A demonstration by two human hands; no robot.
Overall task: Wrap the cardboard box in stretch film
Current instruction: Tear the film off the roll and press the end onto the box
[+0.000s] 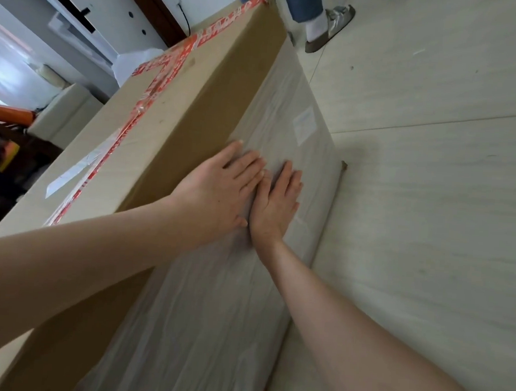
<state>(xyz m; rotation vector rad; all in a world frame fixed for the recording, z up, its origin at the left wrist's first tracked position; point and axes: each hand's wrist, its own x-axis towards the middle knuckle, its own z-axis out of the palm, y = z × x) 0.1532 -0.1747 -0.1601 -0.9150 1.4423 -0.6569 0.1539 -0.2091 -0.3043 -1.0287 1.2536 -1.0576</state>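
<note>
Here, far to the left of the cardboard box (pixel 196 101), you have an orange roll (pixel 9 113) and a pale block (pixel 68 114) sitting among darker clutter that is too blurred to name. The box itself is large and fills the middle of the view, standing on the floor (pixel 429 236). Red-printed tape (pixel 155 77) runs along and across its left face, and the face beside that is bare brown cardboard. Your left hand (pixel 221 190) lies flat at the edge where that bare face meets the wrapped one. Its fingers are straight and a little spread, with the fingertips pressing on the stretch film (pixel 213 313). The film is whitish and wrinkled, and it covers the whole right-hand face of the box down to where it meets the floor. Your right hand (pixel 276 202) rests just to the right of your left, touching it. The palm is down on the film, and the fingers are straight and held close together. Farther up that wrapped face, a pale rectangular label (pixel 304 124) shows through the film. Beyond the far end of the box, another person's foot (pixel 330 24) in a sock and sandal stands on the pale tiles.
</note>
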